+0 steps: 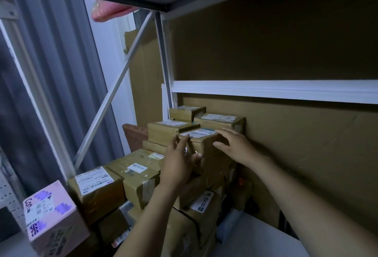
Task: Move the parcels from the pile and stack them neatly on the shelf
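A small brown parcel (204, 141) with a white label sits on top of a stack of taped cardboard parcels on the shelf. My left hand (180, 162) holds its left front corner, fingers on the left side and thumb on the front. My right hand (235, 144) lies over its right top edge, fingers straight, thumb against the front face. Behind it stand three more labelled parcels (169, 131), (218, 120), (187, 112). Lower parcels (96, 187), (139, 177) fill the left of the stack.
A pink labelled box (51, 213) stands at the lower left. A white shelf rail (286, 90) and a diagonal brace (114, 90) frame the bay. A cardboard sheet (306, 144) lines the back. A white surface (255, 236) lies at the lower right.
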